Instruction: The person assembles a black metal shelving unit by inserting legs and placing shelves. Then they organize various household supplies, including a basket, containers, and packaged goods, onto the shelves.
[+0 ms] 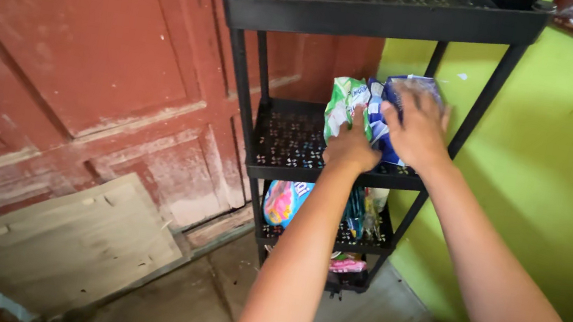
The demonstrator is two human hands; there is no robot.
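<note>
Packets, a green one [343, 105] and a blue one [388, 116], stand on our rack's middle shelf [288, 142], left hand [351, 148] cupping green, right hand [420, 132] spread over blue; they look light, crinkly and slippery, best gripped by their sides.
</note>
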